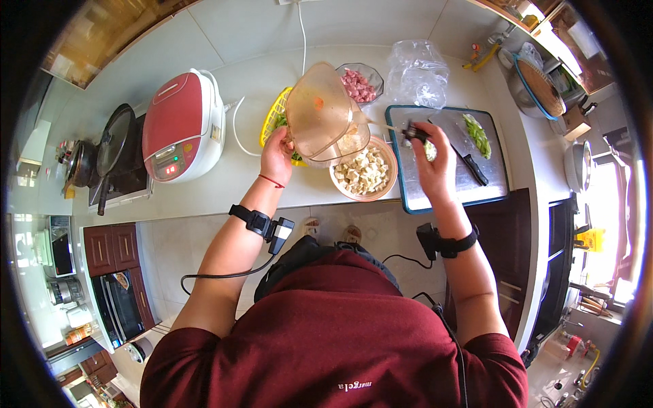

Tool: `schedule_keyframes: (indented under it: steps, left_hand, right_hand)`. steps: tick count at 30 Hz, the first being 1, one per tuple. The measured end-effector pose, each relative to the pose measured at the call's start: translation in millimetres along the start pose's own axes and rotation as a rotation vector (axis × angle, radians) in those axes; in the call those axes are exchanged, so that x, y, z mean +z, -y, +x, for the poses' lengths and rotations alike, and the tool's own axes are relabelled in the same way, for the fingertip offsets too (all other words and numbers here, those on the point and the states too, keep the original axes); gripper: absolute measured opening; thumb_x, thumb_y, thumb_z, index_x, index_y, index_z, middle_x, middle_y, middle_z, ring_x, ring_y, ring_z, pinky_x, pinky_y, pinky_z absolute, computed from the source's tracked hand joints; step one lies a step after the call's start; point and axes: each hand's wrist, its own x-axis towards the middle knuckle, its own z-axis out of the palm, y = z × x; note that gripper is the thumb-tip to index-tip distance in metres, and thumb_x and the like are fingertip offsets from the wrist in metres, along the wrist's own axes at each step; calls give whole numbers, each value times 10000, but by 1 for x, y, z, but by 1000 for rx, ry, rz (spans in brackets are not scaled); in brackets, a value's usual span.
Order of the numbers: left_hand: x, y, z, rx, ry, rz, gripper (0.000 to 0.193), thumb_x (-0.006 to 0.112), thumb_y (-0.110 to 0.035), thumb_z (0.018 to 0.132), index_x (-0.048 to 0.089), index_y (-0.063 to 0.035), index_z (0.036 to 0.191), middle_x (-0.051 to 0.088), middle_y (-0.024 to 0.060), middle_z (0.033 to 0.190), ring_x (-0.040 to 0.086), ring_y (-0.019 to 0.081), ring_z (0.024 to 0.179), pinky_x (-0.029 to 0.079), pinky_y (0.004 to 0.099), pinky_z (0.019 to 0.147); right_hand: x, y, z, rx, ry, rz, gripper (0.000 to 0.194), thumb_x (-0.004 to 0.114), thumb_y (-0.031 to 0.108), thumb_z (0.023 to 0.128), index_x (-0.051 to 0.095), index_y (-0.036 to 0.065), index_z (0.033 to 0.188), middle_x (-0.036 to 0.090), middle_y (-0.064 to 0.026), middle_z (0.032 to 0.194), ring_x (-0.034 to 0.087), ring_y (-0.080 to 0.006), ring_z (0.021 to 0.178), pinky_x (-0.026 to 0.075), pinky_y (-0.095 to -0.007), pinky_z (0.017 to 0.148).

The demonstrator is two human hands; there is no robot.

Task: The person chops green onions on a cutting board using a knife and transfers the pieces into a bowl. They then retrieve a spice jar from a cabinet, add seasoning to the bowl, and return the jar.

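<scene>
My left hand grips a translucent amber plastic container, which is tilted and hides part of what lies beneath it. My right hand pinches the dark handle of a small utensil. Its pale, blurred shaft points at the container's side, and its tip cannot be made out. Below the container sits a bowl of pale diced cubes. A yellow basket with green pieces is partly covered by the container. Under my right hand, a blue-rimmed cutting board bears some pale green pieces, largely hidden.
A black-handled knife and sliced green vegetable lie on the board. Behind stand a glass bowl of diced pink meat and a clear plastic bag. A red-and-white rice cooker and a lidded pan occupy the left.
</scene>
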Motion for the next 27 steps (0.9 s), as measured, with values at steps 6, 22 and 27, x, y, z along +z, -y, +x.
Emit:
schedule_keyframes:
  steps: [6,22,27]
  left_hand:
    - [8,3,0,-30,57,-3,305,480,-252,972,600,-42,1158,659,55,1121,596,173,1050,431,345,944]
    - [58,-46,-41,196,-178,-13,155,577,-200,915,545,-147,773,530,-62,692,494,68,645,403,235,620]
    - [49,-91,-58,304,-244,27,142,573,-267,903,561,-148,826,563,-46,747,512,74,706,402,264,693]
  right_hand:
    - [42,33,25,-96,182,-27,297,658,115,815,587,35,1092,666,-130,952,593,-339,937,470,-417,856]
    - [54,41,67,-261,236,-6,336,671,52,780,603,36,1109,647,-137,1077,564,-338,1031,448,-406,931]
    - [68,84,88,-422,273,30,248,670,77,801,623,31,1040,642,-145,1034,563,-358,1004,450,-435,921]
